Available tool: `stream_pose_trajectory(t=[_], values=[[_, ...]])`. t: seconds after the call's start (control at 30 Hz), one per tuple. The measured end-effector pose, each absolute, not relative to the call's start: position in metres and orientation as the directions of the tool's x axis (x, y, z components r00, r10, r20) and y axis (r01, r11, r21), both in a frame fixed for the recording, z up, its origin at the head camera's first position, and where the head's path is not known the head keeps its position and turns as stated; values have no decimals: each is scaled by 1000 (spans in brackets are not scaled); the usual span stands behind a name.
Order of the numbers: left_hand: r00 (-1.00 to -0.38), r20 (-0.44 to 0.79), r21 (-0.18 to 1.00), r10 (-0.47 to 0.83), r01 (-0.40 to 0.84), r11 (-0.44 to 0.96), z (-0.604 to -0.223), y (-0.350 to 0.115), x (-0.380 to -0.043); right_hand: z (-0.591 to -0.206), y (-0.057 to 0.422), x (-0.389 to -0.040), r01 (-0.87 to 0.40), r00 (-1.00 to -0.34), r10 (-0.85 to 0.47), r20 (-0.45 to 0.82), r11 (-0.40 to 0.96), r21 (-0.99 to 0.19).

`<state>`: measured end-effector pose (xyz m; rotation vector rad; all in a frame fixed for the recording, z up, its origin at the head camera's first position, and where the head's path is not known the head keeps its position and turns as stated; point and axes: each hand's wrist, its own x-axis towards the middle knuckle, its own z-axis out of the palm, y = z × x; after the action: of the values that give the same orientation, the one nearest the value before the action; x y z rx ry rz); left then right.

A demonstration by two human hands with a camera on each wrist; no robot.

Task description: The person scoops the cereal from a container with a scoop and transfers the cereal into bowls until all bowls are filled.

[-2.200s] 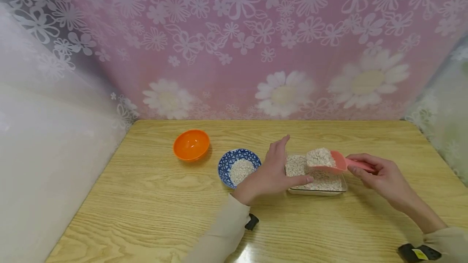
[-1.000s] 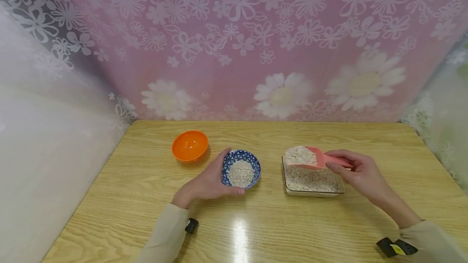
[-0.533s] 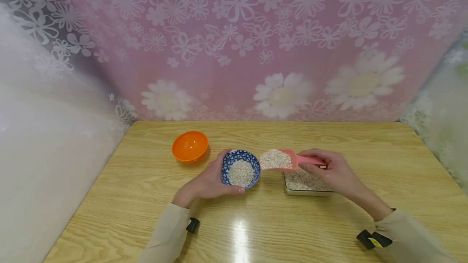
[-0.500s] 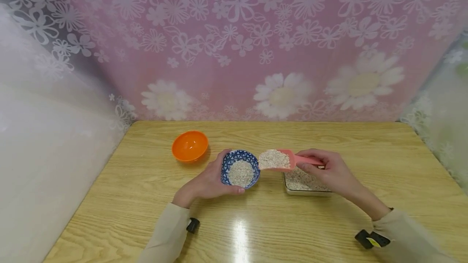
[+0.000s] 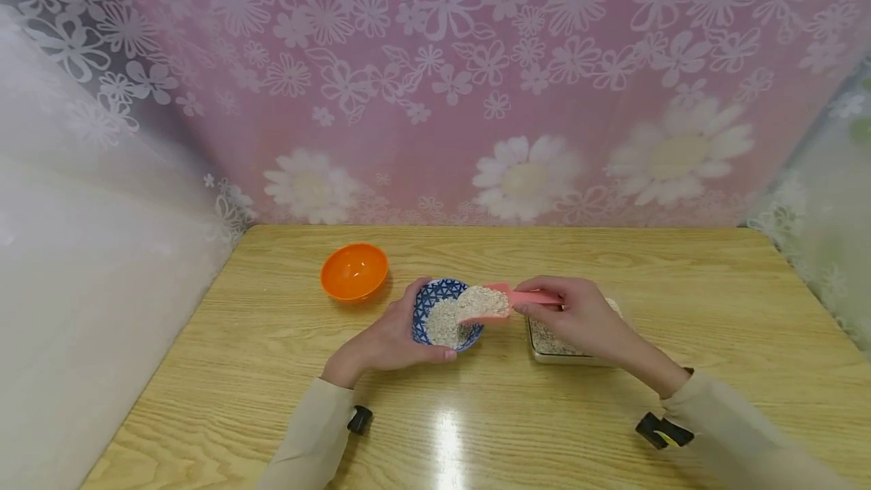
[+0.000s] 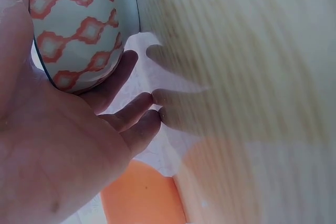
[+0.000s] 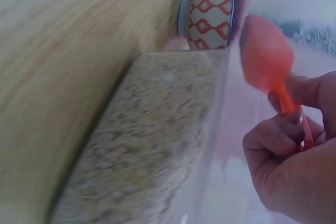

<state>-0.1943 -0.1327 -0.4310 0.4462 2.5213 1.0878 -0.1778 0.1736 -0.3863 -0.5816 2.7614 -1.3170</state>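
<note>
My left hand (image 5: 388, 339) holds a blue-and-white patterned bowl (image 5: 430, 295) partly filled with oats (image 5: 441, 324). Its thumb is at the near side and its fingers at the far side. In the left wrist view the bowl's outside (image 6: 79, 30) is white with red shapes. Gripped by the handle, a pink scoop (image 5: 502, 311) heaped with oats is in my right hand (image 5: 578, 316). The scoop's front overlaps the bowl's right part from above, tipped slightly down. The right wrist view shows the scoop's underside (image 7: 268, 56) beside the bowl.
An orange bowl (image 5: 354, 272) stands at the back left of the wooden table (image 5: 272, 369). Under my right hand sits a rectangular clear-sided container (image 5: 565, 358) of oats, partly hidden. A flowered curtain (image 5: 422, 134) hangs behind the table.
The left hand has moved left from the oat container and taken hold of the patterned bowl. My right hand has carried the loaded scoop leftward from above the container to over the bowl.
</note>
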Motion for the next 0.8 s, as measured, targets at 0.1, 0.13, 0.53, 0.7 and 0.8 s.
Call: stream_pose_trajectory(t=[0.1, 0.13, 0.53, 0.7, 0.8], values=[[-886, -204, 729, 417, 147, 668, -432, -133, -195, -380, 165, -180, -351, -920, -366, 142, 604, -716], [-885, -202, 730, 418, 148, 667, -432, -133, -196, -378, 162, -181, -371, -913, -380, 151, 614, -697], [-879, -209, 745, 428, 141, 652, -432, -131, -196, -350, 132, -196, -577, -809, -543, 223, 666, -473], [-879, -218, 745, 424, 131, 654, -431, -132, -196, -341, 129, -200, -613, -786, -579, 217, 683, -397], [-877, -213, 755, 430, 132, 642, -430, -132, -197, -336, 128, -200, -625, -777, -594, 206, 690, -365]])
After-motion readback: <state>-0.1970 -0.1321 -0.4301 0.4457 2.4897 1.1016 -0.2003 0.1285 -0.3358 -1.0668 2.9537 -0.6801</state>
